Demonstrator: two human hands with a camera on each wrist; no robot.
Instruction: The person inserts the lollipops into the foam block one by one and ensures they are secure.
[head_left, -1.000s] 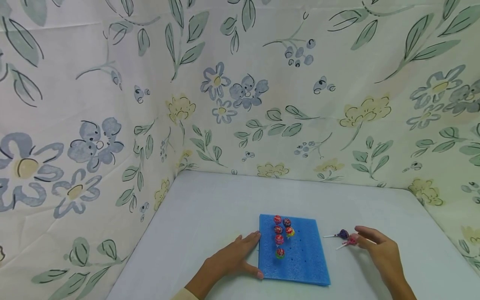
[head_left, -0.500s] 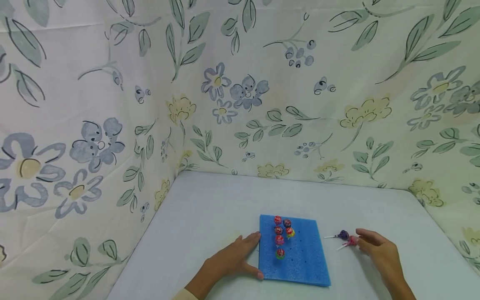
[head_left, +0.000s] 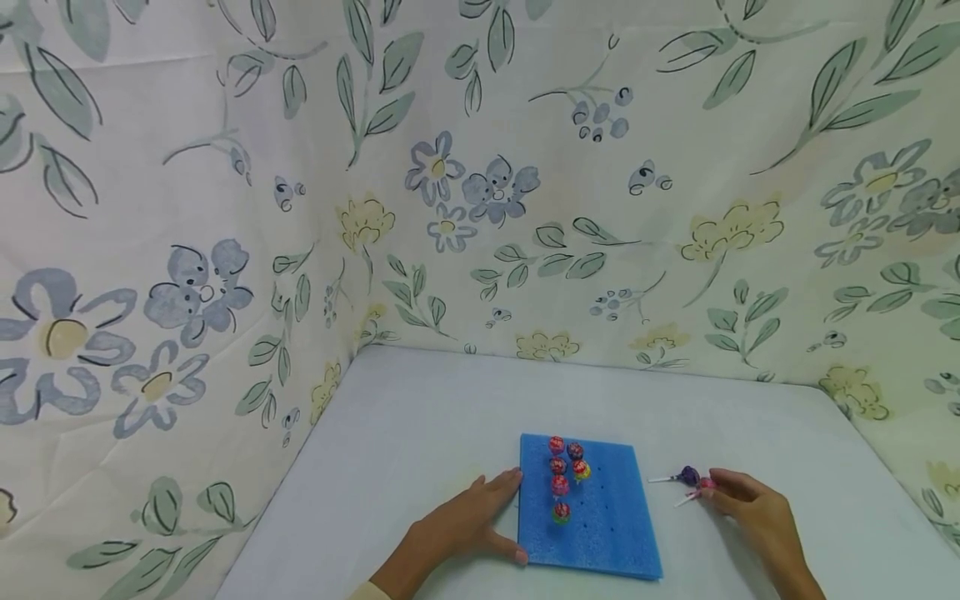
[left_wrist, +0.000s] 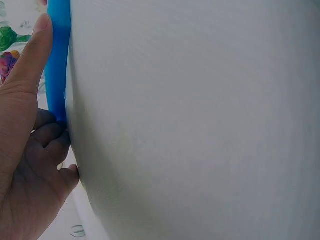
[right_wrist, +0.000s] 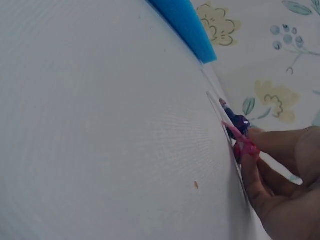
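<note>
My left hand (head_left: 467,523) rests against the left side of a blue foam board (head_left: 626,521), fingers along its edge and thumb by the near corner. In the left wrist view the thumb lies against the board's blue edge. Several wrapped lollipops (head_left: 559,485) stand in the board's left half. To the right of the board, my right hand (head_left: 759,515) pinches the head of a pink lollipop (right_wrist: 247,148) between thumb and fingers. Its white stick points left, low over the table. A purple lollipop (head_left: 688,476) lies right beside it, stick also toward the board.
Small holes dot the foam board's surface. The white table (head_left: 442,400) extends around it. Floral cloth (head_left: 525,275) hangs along the back and the sides.
My right hand's fingers have closed from beside the pink lollipop to a pinch on its head. The left hand keeps its place on the board. The head view tilts slightly.
</note>
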